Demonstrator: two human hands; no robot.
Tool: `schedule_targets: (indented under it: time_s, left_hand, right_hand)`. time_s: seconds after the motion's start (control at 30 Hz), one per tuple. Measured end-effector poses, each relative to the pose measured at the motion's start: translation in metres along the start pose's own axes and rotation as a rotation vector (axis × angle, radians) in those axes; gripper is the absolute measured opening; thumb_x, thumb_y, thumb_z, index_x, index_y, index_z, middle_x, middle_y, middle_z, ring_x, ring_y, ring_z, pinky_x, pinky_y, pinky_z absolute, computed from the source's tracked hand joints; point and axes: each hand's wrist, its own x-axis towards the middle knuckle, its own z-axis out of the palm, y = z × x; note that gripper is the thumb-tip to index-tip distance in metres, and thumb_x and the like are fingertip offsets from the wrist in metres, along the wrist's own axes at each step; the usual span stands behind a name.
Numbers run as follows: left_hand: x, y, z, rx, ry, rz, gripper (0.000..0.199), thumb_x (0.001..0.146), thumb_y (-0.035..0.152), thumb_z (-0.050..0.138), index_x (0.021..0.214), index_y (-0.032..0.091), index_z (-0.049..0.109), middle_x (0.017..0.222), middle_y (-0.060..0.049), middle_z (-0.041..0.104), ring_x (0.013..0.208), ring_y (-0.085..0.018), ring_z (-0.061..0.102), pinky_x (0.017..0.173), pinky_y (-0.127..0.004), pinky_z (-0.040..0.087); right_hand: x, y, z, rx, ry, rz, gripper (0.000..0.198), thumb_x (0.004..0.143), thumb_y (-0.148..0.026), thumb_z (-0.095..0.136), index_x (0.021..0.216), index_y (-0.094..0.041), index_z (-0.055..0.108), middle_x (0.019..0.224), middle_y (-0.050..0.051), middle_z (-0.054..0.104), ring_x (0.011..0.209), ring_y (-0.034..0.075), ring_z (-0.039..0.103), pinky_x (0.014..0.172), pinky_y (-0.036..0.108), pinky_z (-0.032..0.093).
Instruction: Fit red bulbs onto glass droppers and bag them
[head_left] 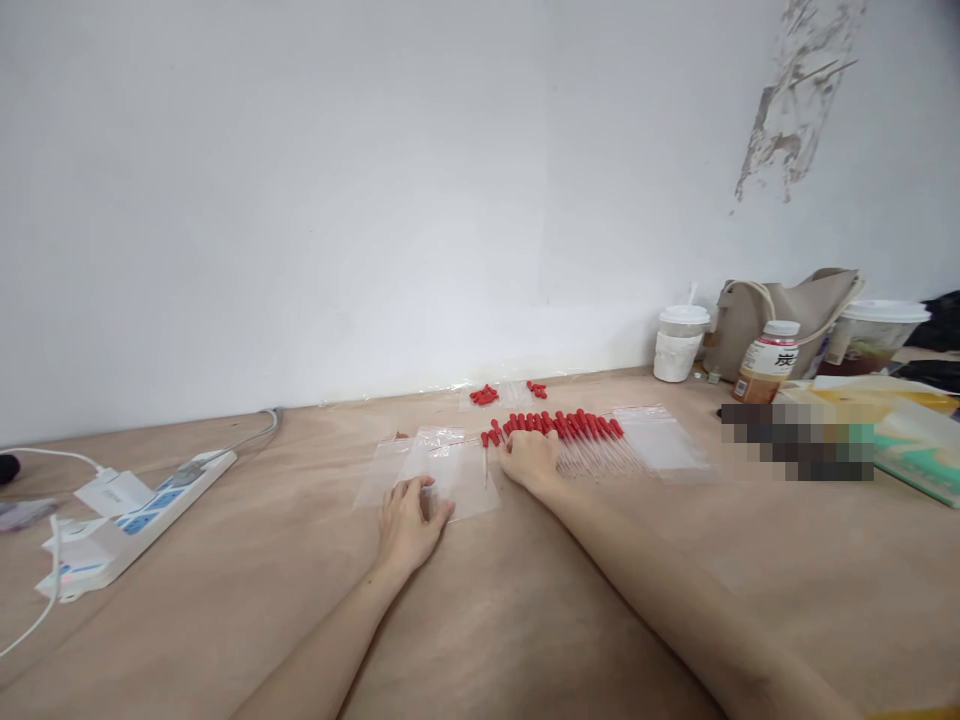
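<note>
My left hand point(409, 525) rests on clear zip bags point(469, 490), its thumb and fingers apart. Just right of it, my right hand point(531, 460) is bent over the left end of a row of droppers point(592, 435) with red bulbs and thin clear stems. The right fingers are curled together beside a red bulb, and a dropper appears to be in them; the fingertips are partly hidden. A single dropper point(486, 462) lies on the bag's right edge, between the hands. Another clear bag point(664, 440) lies at the right end of the row.
Loose red bulbs point(484, 396) lie near the wall. A power strip point(165, 515) with plugs and cables is on the left. At right stand a white cup point(675, 350), a bottle point(765, 370), a beige bag point(787, 310) and a lidded drink cup point(874, 335).
</note>
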Motion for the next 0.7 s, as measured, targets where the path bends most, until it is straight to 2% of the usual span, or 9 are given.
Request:
schedule_targets:
  time_s: [0.17, 0.33, 0.43, 0.57, 0.7]
  left_hand:
    - [0.0, -0.004, 0.005, -0.058, -0.026, -0.005, 0.041, 0.073, 0.037, 0.053, 0.108, 0.016, 0.048, 0.101, -0.008, 0.057, 0.098, -0.026, 0.048, 0.084, -0.037, 0.035]
    - [0.003, -0.001, -0.001, -0.031, -0.012, -0.05, 0.041, 0.074, 0.038, 0.052, 0.109, 0.017, 0.047, 0.106, -0.009, 0.055, 0.1, -0.027, 0.047, 0.084, -0.039, 0.033]
    - [0.013, 0.004, -0.007, 0.025, -0.043, -0.104, 0.045, 0.073, 0.035, 0.054, 0.113, 0.018, 0.044, 0.107, -0.011, 0.054, 0.103, -0.029, 0.045, 0.086, -0.04, 0.031]
    - [0.038, 0.01, -0.007, -0.038, -0.14, -0.215, 0.06, 0.07, 0.037, 0.058, 0.12, 0.015, 0.033, 0.112, -0.016, 0.049, 0.106, -0.028, 0.046, 0.085, -0.036, 0.035]
    - [0.066, 0.017, 0.001, -0.06, -0.169, -0.33, 0.085, 0.052, 0.044, 0.072, 0.119, 0.012, 0.031, 0.117, -0.021, 0.045, 0.108, -0.032, 0.045, 0.082, -0.037, 0.038]
  right_hand:
    - [0.007, -0.002, 0.012, -0.031, 0.009, 0.013, 0.026, 0.076, -0.027, 0.041, 0.072, -0.013, 0.063, 0.073, 0.013, 0.065, 0.074, 0.023, 0.058, 0.077, 0.039, 0.02]
    - [0.003, 0.003, 0.003, -0.051, 0.016, -0.008, 0.031, 0.078, -0.033, 0.039, 0.07, -0.014, 0.063, 0.072, 0.011, 0.065, 0.071, 0.021, 0.058, 0.076, 0.038, 0.021]
    - [-0.013, 0.012, -0.01, -0.053, 0.022, -0.071, 0.031, 0.079, -0.034, 0.039, 0.066, -0.017, 0.061, 0.069, 0.008, 0.065, 0.067, 0.019, 0.056, 0.076, 0.036, 0.021]
    - [-0.047, 0.037, -0.028, -0.048, 0.061, -0.237, 0.028, 0.077, -0.031, 0.041, 0.058, -0.018, 0.057, 0.062, 0.003, 0.063, 0.06, 0.014, 0.052, 0.073, 0.033, 0.021]
    - [-0.078, 0.065, -0.035, -0.055, 0.089, -0.314, 0.03, 0.077, -0.03, 0.042, 0.052, -0.017, 0.052, 0.055, 0.001, 0.06, 0.053, 0.012, 0.047, 0.067, 0.031, 0.021]
